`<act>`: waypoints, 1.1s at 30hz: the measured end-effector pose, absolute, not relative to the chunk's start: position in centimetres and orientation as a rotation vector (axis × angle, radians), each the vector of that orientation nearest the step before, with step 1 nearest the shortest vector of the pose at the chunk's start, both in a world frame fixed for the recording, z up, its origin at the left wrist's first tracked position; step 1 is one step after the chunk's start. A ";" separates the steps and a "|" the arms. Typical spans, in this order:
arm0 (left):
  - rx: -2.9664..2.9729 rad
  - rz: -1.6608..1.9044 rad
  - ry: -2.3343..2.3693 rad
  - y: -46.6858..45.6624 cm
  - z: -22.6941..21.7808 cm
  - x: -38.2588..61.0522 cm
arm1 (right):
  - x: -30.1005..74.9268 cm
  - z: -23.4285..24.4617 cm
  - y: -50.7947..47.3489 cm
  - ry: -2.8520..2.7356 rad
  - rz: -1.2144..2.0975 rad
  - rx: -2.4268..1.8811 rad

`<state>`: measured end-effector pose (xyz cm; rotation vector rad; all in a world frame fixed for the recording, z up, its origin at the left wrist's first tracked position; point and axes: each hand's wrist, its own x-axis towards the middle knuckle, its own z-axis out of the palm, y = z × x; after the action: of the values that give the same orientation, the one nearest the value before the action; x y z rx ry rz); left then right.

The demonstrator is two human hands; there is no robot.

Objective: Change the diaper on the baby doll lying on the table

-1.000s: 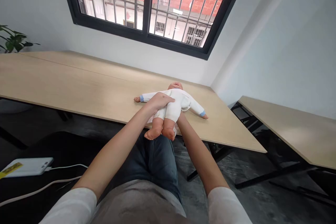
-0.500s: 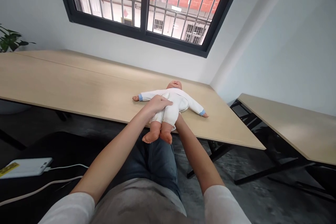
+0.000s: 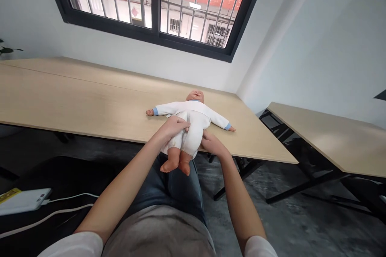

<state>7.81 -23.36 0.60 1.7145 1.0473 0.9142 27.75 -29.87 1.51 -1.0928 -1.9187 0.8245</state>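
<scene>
Red brick fills the view through a black-framed, barred window [image 3: 153,4] set in a white plaster wall [image 3: 301,48]. Below it runs a long pale wooden table [image 3: 75,84], and well apart on the right stands a second pale wooden table [image 3: 328,136] on black metal legs. A mottled grey concrete floor [image 3: 301,217] spreads beneath both. At lower left, a black surface [image 3: 51,176] carries a white rectangular power bank with a yellow label [image 3: 21,201], with a thin white cable [image 3: 69,197] plugged into it.

The person sits facing the table, with a grey top [image 3: 157,233] and dark blue jeans [image 3: 169,188] showing below the arms. A baby doll in a white long-sleeved suit with blue cuffs [image 3: 193,122] lies on its back at the table's near edge, head toward the window and arms spread. Its bare vinyl legs [image 3: 173,158] reach past the edge.

The left hand [image 3: 173,127] lies across the doll's upper leg, its fingers close together and curled on the white cloth, holding it. The right hand [image 3: 212,145] sits beside the doll's other hip, its fingers narrowly together and reaching the suit; whether they grip, I cannot tell.
</scene>
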 end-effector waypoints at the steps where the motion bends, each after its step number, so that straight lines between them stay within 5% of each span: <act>1: 1.750 0.912 1.029 -23.5 0.7 7.7 | 28.3 1.2 -30.4 -1.825 0.835 -1.155; 6: 2.038 0.869 0.859 -24.1 2.3 7.3 | 27.7 -1.3 -31.9 -1.344 0.904 -1.353; 16: 2.416 0.830 0.985 -21.9 3.0 4.5 | 29.3 -1.3 -30.3 -1.290 0.818 -1.460; 24: 2.442 0.984 1.313 -22.0 -0.8 3.9 | 32.3 -1.9 -31.2 -1.679 0.338 -1.478; 29: 2.618 1.129 1.202 -22.9 -1.3 3.7 | 30.5 -2.5 -32.2 -1.864 -0.182 -1.344; 33: 2.775 1.089 0.906 -23.7 -0.6 4.4 | 29.0 -2.7 -32.3 -2.188 -0.236 -1.118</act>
<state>4.37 -23.66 -0.64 2.7747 0.9057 1.0892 29.05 -32.27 -2.66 -1.1178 -2.1882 -0.2359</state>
